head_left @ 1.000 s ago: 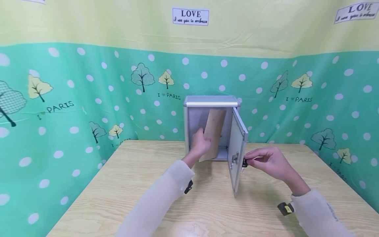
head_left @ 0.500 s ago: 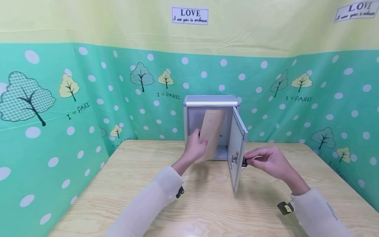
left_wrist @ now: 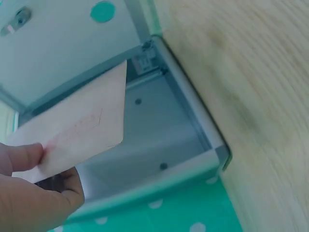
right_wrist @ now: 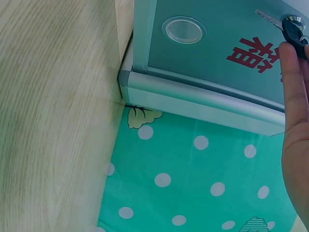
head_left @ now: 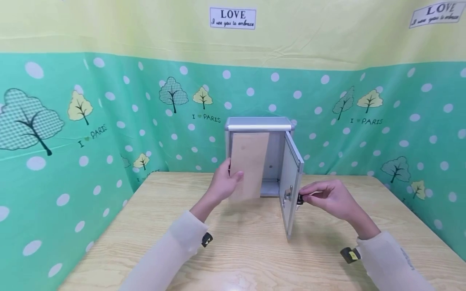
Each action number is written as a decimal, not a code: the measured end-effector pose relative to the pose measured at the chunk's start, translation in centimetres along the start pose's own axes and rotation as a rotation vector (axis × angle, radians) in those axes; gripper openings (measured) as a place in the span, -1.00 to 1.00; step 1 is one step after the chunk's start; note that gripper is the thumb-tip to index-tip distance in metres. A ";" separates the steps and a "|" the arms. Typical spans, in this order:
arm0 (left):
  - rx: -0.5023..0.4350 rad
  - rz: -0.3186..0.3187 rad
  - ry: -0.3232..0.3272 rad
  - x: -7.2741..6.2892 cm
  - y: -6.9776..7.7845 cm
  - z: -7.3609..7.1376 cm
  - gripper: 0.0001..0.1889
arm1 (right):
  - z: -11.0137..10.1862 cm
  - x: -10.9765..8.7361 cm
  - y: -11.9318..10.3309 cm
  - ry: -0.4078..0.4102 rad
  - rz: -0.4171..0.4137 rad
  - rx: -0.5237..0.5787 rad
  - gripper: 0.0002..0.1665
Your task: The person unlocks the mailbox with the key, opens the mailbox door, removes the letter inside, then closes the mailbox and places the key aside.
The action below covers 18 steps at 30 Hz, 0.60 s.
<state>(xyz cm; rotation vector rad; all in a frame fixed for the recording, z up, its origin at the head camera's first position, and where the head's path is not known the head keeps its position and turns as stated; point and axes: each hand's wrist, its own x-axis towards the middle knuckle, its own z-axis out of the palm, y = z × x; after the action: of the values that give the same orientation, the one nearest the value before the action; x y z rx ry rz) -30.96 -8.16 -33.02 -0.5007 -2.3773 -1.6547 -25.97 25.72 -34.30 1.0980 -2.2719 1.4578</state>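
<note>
My left hand [head_left: 221,185] pinches the left edge of a flat tan paper envelope [head_left: 252,163], thumb on its near face. The envelope stands upright in front of the open metal box [head_left: 259,122], overlapping the left part of its opening in the head view. Faint red print shows on the envelope [left_wrist: 84,121] in the left wrist view. At the right, my right hand [head_left: 329,198] pinches a black-headed key [head_left: 300,199] at the lock of the swung-out door [head_left: 292,178]. A second key hangs beside it in the right wrist view, near the lock cylinder [right_wrist: 293,21].
The box stands at the back of a wooden table [head_left: 247,250], against a green and yellow curtain [head_left: 196,137]. Its door juts toward me between my two hands. A latch [head_left: 288,194] sticks out from the door's inner side. Red characters [right_wrist: 253,54] mark the door's outer face.
My left hand has drawn the envelope out of the box, moving left and toward me, and its face has turned more to me. My right hand stays at the key.
</note>
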 end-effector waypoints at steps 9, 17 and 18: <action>-0.095 0.039 0.032 -0.1 0.1 -3.1 -0.55 | 0.0 -0.1 -0.1 0.003 0.003 -0.007 -0.77; -0.136 0.019 0.037 -0.1 -0.1 -5.6 -0.56 | 0.0 0.0 -0.3 -0.003 -0.001 -0.008 -0.77; -0.137 0.013 0.040 -0.1 -0.2 -5.9 -0.57 | 0.0 0.0 -0.3 -0.004 -0.002 -0.006 -0.77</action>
<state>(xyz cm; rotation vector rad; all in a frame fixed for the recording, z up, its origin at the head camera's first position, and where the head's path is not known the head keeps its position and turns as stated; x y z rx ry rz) -31.11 -13.77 -31.10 -0.4997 -2.2384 -1.8135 -25.72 25.62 -34.11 1.1026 -2.2756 1.4477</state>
